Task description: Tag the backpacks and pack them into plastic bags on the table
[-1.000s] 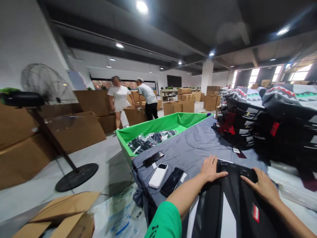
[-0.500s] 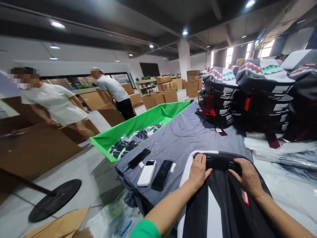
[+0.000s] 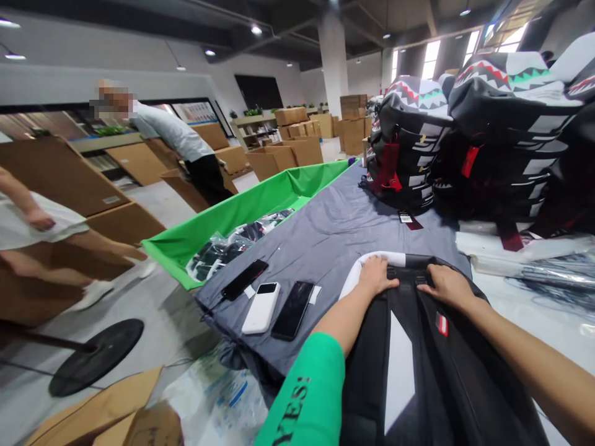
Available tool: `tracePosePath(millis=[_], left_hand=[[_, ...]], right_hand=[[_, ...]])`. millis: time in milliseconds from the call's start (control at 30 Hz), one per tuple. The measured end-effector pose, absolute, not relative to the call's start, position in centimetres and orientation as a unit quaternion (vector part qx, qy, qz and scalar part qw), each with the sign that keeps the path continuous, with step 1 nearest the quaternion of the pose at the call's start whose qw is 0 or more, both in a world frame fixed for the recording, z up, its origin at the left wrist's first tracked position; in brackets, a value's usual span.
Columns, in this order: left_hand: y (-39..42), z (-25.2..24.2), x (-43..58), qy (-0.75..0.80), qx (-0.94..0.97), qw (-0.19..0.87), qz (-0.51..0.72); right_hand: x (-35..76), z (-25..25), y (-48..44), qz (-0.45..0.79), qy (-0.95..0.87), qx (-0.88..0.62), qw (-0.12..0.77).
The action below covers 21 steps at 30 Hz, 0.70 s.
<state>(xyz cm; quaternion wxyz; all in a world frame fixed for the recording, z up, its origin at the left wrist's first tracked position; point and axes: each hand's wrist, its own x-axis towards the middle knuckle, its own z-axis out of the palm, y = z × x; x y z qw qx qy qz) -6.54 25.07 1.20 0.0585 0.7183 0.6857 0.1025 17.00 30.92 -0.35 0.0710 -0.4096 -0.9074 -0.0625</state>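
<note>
At near edge of table (image 3: pixel 334 235), black backpack (image 3: pixel 465 384) lies flat; left hand (image 3: pixel 376 277) and right hand (image 3: pixel 442 284) grip its top end.

- I get one head-worn view, facing forward and down along the grey table (image 3: pixel 334 229)
- The left hand (image 3: pixel 374 277) and right hand (image 3: pixel 441 286) sit close beneath it
</note>
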Motion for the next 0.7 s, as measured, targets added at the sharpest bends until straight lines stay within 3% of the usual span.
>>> tracePosePath(millis=[200, 400, 700], left_hand=[[23.7, 3.5, -4.0, 0.650, 0.752, 0.040, 0.101], [21.5, -0.3, -0.8, 0.622, 0.764, 0.104, 0.135], [21.3, -1.9, -0.6, 0.635, 0.754, 0.056, 0.158]], right_hand=[[16.0, -0.7, 32.2, -0.085, -0.894, -0.431, 0.086], [15.1, -1.3, 32.7, -0.098, -0.883, -0.447, 0.106], [19.9, 3.2, 38.5, -0.027, -0.907, -0.419, 0.032]])
